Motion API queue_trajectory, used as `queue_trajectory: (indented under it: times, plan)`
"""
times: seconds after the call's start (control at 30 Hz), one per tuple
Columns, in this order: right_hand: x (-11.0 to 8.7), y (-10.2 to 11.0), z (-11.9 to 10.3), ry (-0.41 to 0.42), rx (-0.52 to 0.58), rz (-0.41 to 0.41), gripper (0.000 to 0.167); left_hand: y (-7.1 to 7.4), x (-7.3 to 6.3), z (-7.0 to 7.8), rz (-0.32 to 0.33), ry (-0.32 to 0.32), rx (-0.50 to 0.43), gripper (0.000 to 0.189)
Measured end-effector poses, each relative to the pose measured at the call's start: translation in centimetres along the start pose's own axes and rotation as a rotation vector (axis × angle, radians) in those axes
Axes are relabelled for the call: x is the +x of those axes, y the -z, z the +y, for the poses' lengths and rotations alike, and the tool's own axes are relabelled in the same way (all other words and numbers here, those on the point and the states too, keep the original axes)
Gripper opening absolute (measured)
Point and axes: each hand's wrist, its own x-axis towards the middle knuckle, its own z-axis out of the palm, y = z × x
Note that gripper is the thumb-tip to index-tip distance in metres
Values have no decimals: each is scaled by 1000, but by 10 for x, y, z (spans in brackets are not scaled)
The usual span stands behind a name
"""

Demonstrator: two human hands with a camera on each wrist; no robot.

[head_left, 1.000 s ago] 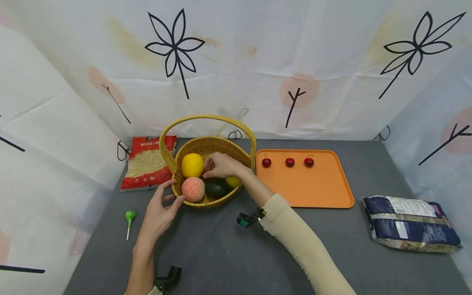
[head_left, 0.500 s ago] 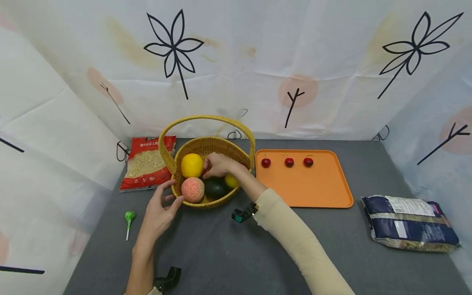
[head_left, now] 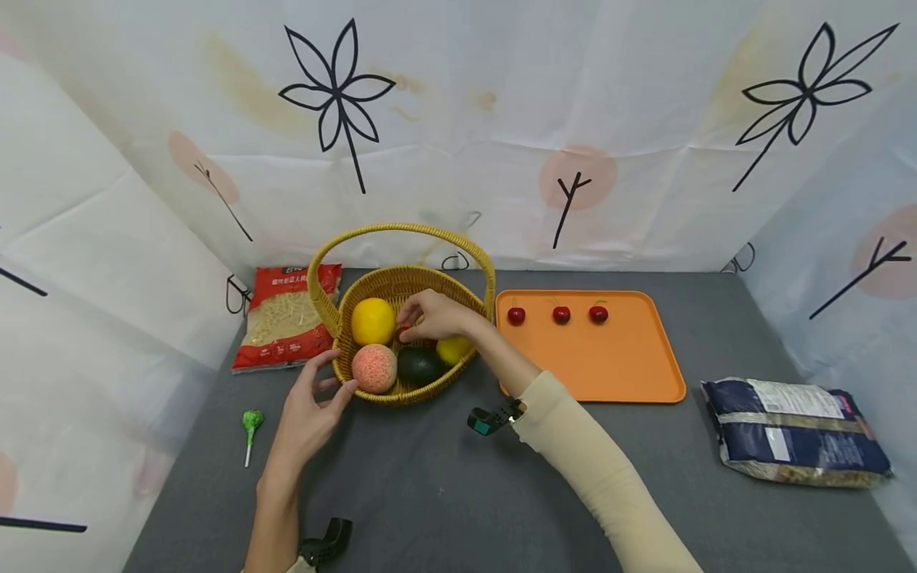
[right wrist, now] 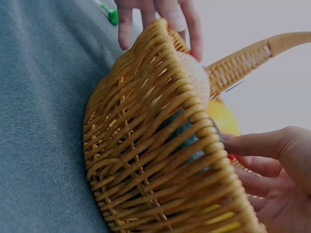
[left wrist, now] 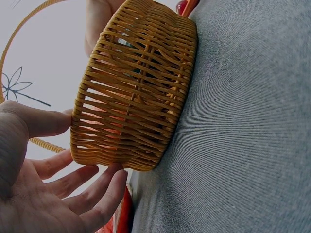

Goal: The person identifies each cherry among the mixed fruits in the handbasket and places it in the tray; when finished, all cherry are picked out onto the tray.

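Note:
In the head view, my right hand [head_left: 437, 315] is inside the yellow wicker basket [head_left: 408, 274], pinching a red cherry [head_left: 403, 329] between thumb and fingers. Only a sliver of the cherry [right wrist: 231, 157] shows in the right wrist view. My left hand [head_left: 313, 410] touches the basket's near left side, thumb and fairly straight fingers spread along its outer wall [left wrist: 131, 97]. Around the right hand lie a yellow round fruit [head_left: 373, 321], a pink peach-like fruit [head_left: 375, 368], a dark avocado-like fruit [head_left: 419, 366] and another yellow fruit [head_left: 454, 350], partly covered by the wrist.
Right of the basket is an orange tray [head_left: 587, 358] bearing three cherries [head_left: 562, 315]. A red pasta bag [head_left: 286, 318] lies behind left, a green lollipop [head_left: 251, 430] at left, a dark blue packet [head_left: 795, 434] far right. The basket's tall handle [head_left: 401, 227] arches overhead.
The right hand first dips slightly among the fruit, then rises a little with the cherry, its wrist shifting right. My left hand stays at the basket's side.

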Motion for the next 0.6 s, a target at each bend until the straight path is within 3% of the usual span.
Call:
queue_trajectory:
  times: [0.17,0.6]
  plan:
    - [-20,5,0,97,36,14,33,-1,0,0,4,-4,-3,67]
    - [-85,10,4,191,209,86,33,0,0,-1,11,-6,-1,67]
